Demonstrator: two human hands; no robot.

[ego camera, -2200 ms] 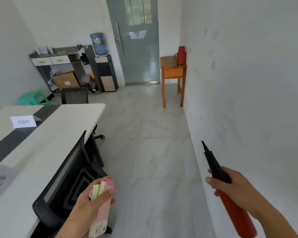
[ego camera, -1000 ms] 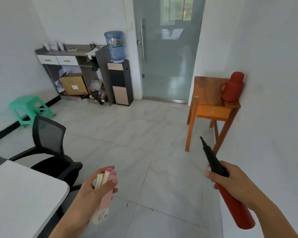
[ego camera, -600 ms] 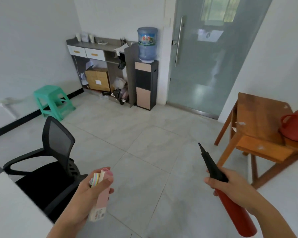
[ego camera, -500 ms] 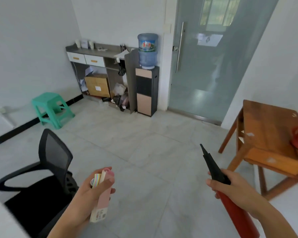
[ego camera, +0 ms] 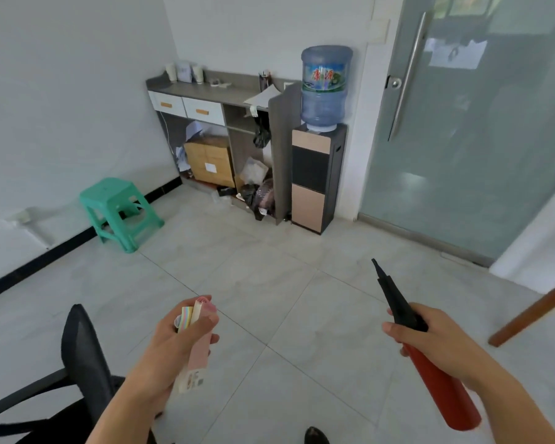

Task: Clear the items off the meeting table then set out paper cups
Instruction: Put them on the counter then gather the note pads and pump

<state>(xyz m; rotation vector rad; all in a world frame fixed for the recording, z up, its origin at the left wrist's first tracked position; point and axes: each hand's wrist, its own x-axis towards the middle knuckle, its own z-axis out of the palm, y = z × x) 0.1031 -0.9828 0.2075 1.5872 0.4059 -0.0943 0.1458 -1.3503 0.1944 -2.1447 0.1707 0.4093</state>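
My left hand (ego camera: 170, 344) grips a pink packet (ego camera: 197, 350) together with a small pastel-striped pad, held upright at lower centre. My right hand (ego camera: 430, 338) grips a red hand pump with a black pointed nozzle (ego camera: 439, 376), nozzle aimed up and away from me. White paper cups (ego camera: 171, 72) stand at the left end of the grey sideboard (ego camera: 212, 91) against the far wall. The meeting table is out of view.
A black mesh office chair (ego camera: 80, 357) stands at lower left. A green plastic stool (ego camera: 119, 209) sits by the left wall. A water dispenser (ego camera: 321, 149) stands beside a frosted glass door (ego camera: 468, 129). A wooden table leg (ego camera: 532, 312) shows at right.
The view has moved away from the meeting table and swung left toward the sideboard and dispenser. The wooden side table slid off to the right. Both hands keep their grips.
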